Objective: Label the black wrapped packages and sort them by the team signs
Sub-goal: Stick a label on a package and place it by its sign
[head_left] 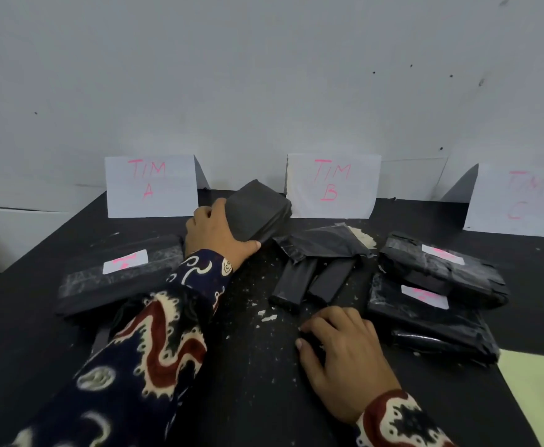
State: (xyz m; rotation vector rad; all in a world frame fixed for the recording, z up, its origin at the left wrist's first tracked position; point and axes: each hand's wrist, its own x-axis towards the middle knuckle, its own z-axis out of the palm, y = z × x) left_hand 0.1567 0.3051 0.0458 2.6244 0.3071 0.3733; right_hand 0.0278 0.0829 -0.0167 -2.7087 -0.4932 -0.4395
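Observation:
My left hand (216,233) grips a black wrapped package (257,209), tilted up off the table between the sign TIM A (151,186) and the sign TIM B (332,185). This package shows no label. My right hand (338,346) rests on the black table (248,382), fingers curled over a small dark object that I cannot make out. A flat labelled package (116,275) lies at the left below TIM A. Two labelled packages (438,269) (428,321) are stacked at the right. Unlabelled black packages (315,269) lie in the middle.
A third sign (518,201), faintly lettered, stands at the far right against the white wall. White crumbs and paper scraps (269,317) are scattered over the table's middle. A pale green sheet (538,388) lies at the right front corner.

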